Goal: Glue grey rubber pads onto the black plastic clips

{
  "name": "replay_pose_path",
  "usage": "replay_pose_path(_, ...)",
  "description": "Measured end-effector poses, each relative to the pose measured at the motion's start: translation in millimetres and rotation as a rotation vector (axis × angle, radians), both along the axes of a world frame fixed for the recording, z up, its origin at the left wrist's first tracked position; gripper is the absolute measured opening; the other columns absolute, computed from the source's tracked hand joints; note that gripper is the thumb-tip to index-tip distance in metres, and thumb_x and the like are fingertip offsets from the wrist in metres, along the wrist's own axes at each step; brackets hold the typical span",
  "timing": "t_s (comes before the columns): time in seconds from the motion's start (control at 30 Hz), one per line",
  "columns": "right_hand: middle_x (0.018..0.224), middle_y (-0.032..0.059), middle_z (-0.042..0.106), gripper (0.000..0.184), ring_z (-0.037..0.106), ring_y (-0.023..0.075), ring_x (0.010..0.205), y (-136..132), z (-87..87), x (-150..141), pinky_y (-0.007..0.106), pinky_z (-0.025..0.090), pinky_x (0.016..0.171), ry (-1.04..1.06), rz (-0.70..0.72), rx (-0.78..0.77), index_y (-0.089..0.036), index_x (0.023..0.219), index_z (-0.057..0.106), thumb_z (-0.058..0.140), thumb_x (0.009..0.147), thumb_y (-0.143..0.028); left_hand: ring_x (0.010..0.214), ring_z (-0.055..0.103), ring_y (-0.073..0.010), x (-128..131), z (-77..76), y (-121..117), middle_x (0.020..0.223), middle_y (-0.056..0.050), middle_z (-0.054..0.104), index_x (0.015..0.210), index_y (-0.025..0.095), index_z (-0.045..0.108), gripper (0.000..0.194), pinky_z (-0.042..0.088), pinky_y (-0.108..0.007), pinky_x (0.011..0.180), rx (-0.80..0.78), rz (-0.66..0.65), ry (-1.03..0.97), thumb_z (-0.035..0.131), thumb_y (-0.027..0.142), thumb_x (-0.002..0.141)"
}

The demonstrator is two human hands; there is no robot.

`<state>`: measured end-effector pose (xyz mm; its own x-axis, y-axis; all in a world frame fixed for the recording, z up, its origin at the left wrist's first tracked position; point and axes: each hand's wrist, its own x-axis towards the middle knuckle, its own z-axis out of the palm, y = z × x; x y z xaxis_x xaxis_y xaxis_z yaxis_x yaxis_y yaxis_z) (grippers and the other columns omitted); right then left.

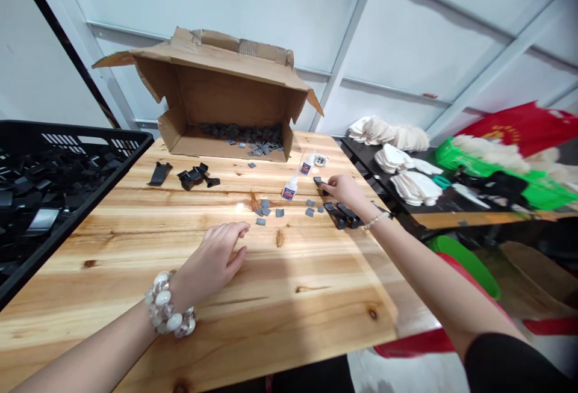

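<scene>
My right hand (347, 193) reaches over the right side of the wooden table (271, 284) and pinches a small black plastic part (320, 183) at its fingertips. Just below that hand, several black plastic clips (343, 216) lie in a cluster. My left hand (217, 259) rests low over the table's middle, thumb apart from the loosely bent fingers, holding nothing. Between the hands are several small grey flat pieces (280, 213). Two little glue bottles, one in front (289, 189) and another behind (307, 165), stand upright beyond these pieces.
A cardboard box (235, 95) lies open toward me at the back, with grey pieces inside. A black crate (147, 140) of black parts is at left. Loose black parts (193, 176) lie before the box. White gloves (415, 187) are stacked on a side table near a green basket (542, 191).
</scene>
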<state>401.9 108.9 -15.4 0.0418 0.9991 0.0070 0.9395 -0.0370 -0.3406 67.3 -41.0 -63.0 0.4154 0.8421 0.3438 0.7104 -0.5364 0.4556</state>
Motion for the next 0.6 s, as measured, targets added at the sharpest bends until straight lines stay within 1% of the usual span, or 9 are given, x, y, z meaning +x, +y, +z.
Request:
replay_pose_path(0.07, 0.109, 0.0099, 0.065, 0.036, 0.063, 0.0214, 0.094, -3.1, 3.0, 16.0, 0.039, 0.051, 0.084, 0.000, -0.016, 0.012, -0.015, 0.107, 0.064, 0.053, 0.091, -0.045, 0.104, 0.061, -0.0250, -0.2, -1.0, -0.2, 0.111, -0.012, 0.064, 0.119, 0.016, 0.050, 0.031, 0.046, -0.045, 0.092, 0.009, -0.007, 0.004, 0.044, 0.021, 0.090)
replay_pose_path(0.1, 0.101, 0.0118, 0.068, 0.042, 0.064, 0.0235, 0.090, -5.9, 6.3, 28.8, 0.039, 0.050, 0.083, -0.002, -0.033, 0.023, -0.014, 0.101, 0.066, 0.053, 0.088, -0.052, 0.104, 0.061, -0.0250, -0.3, -1.4, -0.3, 0.111, -0.012, 0.064, 0.120, 0.016, 0.050, 0.031, 0.046, -0.046, 0.092, 0.009, -0.010, 0.006, 0.044, 0.021, 0.090)
replay_pose_path(0.17, 0.099, 0.0164, 0.070, 0.052, 0.065, 0.0294, 0.091, -13.8, 13.0, 59.6, 0.040, 0.047, 0.082, -0.017, -0.083, 0.039, -0.013, 0.097, 0.068, 0.055, 0.082, -0.060, 0.104, 0.060, -0.0251, -0.4, -1.8, -0.6, 0.112, -0.012, 0.064, 0.120, 0.016, 0.049, 0.031, 0.046, -0.046, 0.092, 0.006, -0.013, 0.009, 0.044, 0.021, 0.090)
replay_pose_path(0.23, 0.098, 0.0208, 0.070, 0.056, 0.065, 0.0347, 0.091, -24.0, 15.4, 89.4, 0.042, 0.047, 0.079, -0.035, -0.125, -0.009, -0.010, 0.096, 0.069, 0.060, 0.077, -0.062, 0.104, 0.060, -0.0252, -0.3, -2.0, -0.9, 0.112, -0.013, 0.063, 0.120, 0.016, 0.049, 0.031, 0.046, -0.046, 0.092, -0.004, -0.016, 0.016, 0.044, 0.021, 0.090)
replay_pose_path(0.33, 0.100, 0.0204, 0.071, 0.052, 0.067, 0.0328, 0.092, -39.9, 6.9, 114.1, 0.039, 0.049, 0.081, -0.014, -0.109, -0.109, -0.009, 0.096, 0.069, 0.051, 0.084, -0.057, 0.103, 0.059, -0.0251, 0.1, -1.8, -0.9, 0.112, -0.012, 0.063, 0.120, 0.016, 0.048, 0.030, 0.046, -0.046, 0.091, -0.014, -0.021, 0.018, 0.044, 0.021, 0.090)
replay_pose_path(0.4, 0.106, 0.0179, 0.071, 0.053, 0.067, 0.0296, 0.096, -48.1, -3.6, 113.3, 0.036, 0.050, 0.084, 0.007, -0.076, -0.142, -0.011, 0.104, 0.068, 0.044, 0.089, -0.055, 0.103, 0.060, -0.0253, 0.2, -1.9, -0.4, 0.111, -0.012, 0.063, 0.119, 0.017, 0.049, 0.030, 0.045, -0.046, 0.091, -0.014, -0.019, 0.012, 0.044, 0.021, 0.090)
replay_pose_path(0.47, 0.114, 0.0168, 0.068, 0.057, 0.065, 0.0291, 0.102, -52.8, -13.4, 101.8, 0.035, 0.049, 0.088, 0.011, -0.044, -0.148, -0.013, 0.114, 0.063, 0.040, 0.089, -0.059, 0.104, 0.059, -0.0254, -0.1, -2.3, 0.5, 0.111, -0.012, 0.063, 0.120, 0.017, 0.049, 0.030, 0.045, -0.045, 0.092, -0.014, -0.017, 0.013, 0.043, 0.022, 0.090)
replay_pose_path(0.53, 0.123, 0.0179, 0.062, 0.065, 0.060, 0.0317, 0.111, -54.1, -20.0, 84.9, 0.038, 0.046, 0.093, -0.008, -0.014, -0.147, -0.015, 0.124, 0.057, 0.040, 0.087, -0.065, 0.106, 0.059, -0.0253, -0.8, -3.2, 1.5, 0.112, -0.012, 0.062, 0.121, 0.016, 0.047, 0.031, 0.044, -0.045, 0.093, -0.019, -0.016, 0.024, 0.042, 0.023, 0.091)
replay_pose_path(0.6, 0.134, 0.0195, 0.054, 0.074, 0.052, 0.0352, 0.122, -53.1, -23.4, 67.0, 0.041, 0.041, 0.100, -0.043, 0.019, -0.148, -0.016, 0.133, 0.048, 0.046, 0.082, -0.069, 0.107, 0.058, -0.0251, -1.9, -4.6, 2.6, 0.113, -0.012, 0.061, 0.121, 0.016, 0.045, 0.030, 0.043, -0.045, 0.094, -0.022, -0.015, 0.035, 0.041, 0.023, 0.092)
